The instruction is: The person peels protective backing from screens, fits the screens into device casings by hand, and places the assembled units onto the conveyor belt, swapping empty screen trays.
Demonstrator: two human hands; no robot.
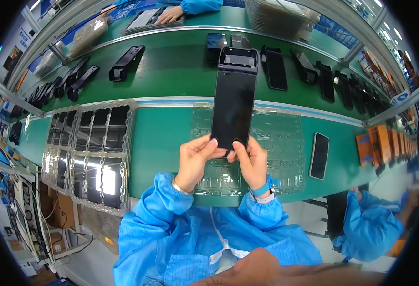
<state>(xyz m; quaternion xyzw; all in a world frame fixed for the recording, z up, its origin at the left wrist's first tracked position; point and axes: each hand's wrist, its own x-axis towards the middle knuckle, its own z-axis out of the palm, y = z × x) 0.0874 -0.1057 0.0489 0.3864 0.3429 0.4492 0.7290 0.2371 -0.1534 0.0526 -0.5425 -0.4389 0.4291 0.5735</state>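
Note:
A long black handheld device (234, 102) with a dark screen and an open frame at its top end is held upright in front of me. Its lower left corner is pinched by my left hand (196, 159), thumb on the front. My right hand (251, 161) grips the lower right corner in the same way, with a blue band on the wrist. Beneath and behind the device lies an empty clear plastic tray (281, 157). The fingers behind the device are partly hidden.
Clear trays holding dark panels (100, 127) lie at left. A phone (319, 156) rests at right. Several black devices (275, 69) stand along the green belt (171, 71). Orange parts (378, 145) are at far right. Co-workers' blue sleeves (201, 5) show at top and lower right.

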